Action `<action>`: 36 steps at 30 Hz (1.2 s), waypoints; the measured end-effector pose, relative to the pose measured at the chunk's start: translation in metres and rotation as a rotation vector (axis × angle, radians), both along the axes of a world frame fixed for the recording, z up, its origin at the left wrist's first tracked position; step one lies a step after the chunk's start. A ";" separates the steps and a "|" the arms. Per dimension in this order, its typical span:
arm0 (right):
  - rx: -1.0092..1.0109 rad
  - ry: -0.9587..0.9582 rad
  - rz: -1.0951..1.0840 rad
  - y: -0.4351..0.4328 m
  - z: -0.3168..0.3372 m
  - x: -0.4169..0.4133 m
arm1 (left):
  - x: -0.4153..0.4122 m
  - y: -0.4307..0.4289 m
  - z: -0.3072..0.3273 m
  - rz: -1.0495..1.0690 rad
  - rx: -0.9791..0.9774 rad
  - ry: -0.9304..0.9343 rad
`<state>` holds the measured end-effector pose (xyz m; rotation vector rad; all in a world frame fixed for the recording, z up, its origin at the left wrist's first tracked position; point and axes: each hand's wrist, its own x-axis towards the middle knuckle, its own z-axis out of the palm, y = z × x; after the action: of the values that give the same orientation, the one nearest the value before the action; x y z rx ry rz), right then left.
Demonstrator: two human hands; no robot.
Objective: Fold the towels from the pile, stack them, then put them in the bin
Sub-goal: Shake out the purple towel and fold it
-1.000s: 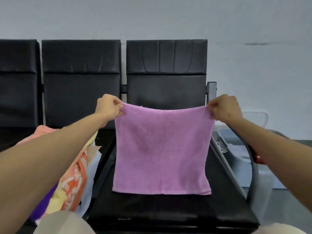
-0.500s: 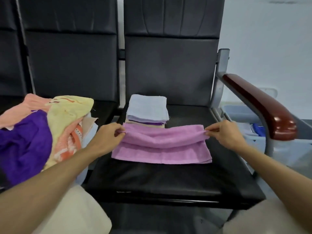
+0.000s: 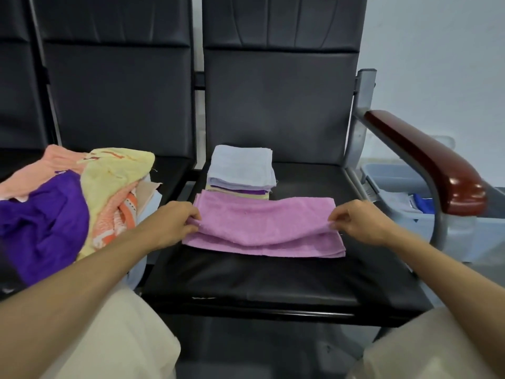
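On the left seat lies the loose pile of unfolded towels (image 3: 68, 209), purple, pale yellow and orange-patterned cloth heaped together; just right of it the left hand (image 3: 175, 225) pinches the left end of the pink terry towel (image 3: 265, 228), thumb and fingers closed on its upper layer; the towel lies doubled across the black padded seat (image 3: 273, 280), long side running left to right, its far edge touching the near foot of the stack of folded towels (image 3: 241, 170), pale blue on top; the top layer sags in a shallow fold between the two grips, so the cloth looks light, soft and limp, rough enough not to slip, with nothing in it to break; it will likely hold no shape unless kept taut, and is best taken at the end corners, both layers together; the right hand (image 3: 360, 222) pinches the towel's right end in the same way, fingertips on the upper layer; beyond the red-brown armrest (image 3: 437, 165), far right, stands the grey plastic bin (image 3: 396, 192), well apart from the towel.
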<state>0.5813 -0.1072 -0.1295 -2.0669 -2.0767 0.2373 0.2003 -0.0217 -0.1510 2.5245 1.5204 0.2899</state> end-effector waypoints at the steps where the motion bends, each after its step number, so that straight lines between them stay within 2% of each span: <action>1: 0.056 0.009 -0.016 -0.001 0.005 -0.004 | 0.003 0.000 0.004 0.026 0.053 -0.022; 5: 0.229 0.073 -0.074 -0.003 0.045 -0.020 | 0.014 -0.003 0.049 0.152 0.237 -0.196; 10: 0.417 0.135 -0.082 -0.022 0.129 -0.037 | 0.010 -0.021 0.143 0.195 0.372 -0.211; 15: 0.647 0.170 -0.111 -0.041 0.195 -0.042 | 0.003 -0.041 0.216 0.223 0.447 -0.321; 19: 0.744 0.219 -0.207 -0.032 0.215 -0.031 | 0.000 -0.043 0.245 0.278 0.415 -0.438; 24: 0.749 0.294 -0.270 -0.002 0.211 -0.018 | 0.013 -0.012 0.244 0.315 0.281 -0.665; 28: 0.661 0.364 -0.272 0.031 0.184 -0.010 | 0.028 0.026 0.215 0.336 0.211 -0.732; 31: 0.595 0.444 -0.280 0.053 0.154 0.001 | 0.035 0.047 0.184 0.324 0.223 -0.686; 36: 0.488 0.422 -0.244 0.063 0.093 0.010 | 0.035 0.052 0.118 0.258 0.230 -0.469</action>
<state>0.5911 -0.0445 -0.0369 -1.7612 -1.4463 0.1005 0.2349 0.0305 -0.0329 2.1810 1.6772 1.0637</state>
